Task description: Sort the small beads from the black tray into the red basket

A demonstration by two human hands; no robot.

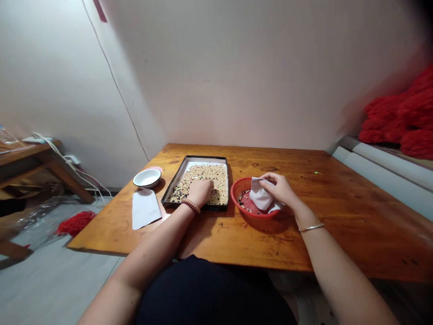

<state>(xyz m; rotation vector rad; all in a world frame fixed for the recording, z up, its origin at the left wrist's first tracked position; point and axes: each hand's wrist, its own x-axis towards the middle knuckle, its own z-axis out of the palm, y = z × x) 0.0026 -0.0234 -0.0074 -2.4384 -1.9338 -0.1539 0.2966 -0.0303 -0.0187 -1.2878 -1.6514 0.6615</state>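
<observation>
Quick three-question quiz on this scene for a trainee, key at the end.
1. True or false: the left hand is at the tray, and small loose pieces lie in both the tray and the red basket.

2. What is the right hand holding?
a) a spoon
b) a white cloth
c) a phone

3. Fill in, as the wearer sees it: the bowl is to the ___ of the tray, the basket to its ___.

Key: 1 true; 2 b; 3 left, right.
</observation>
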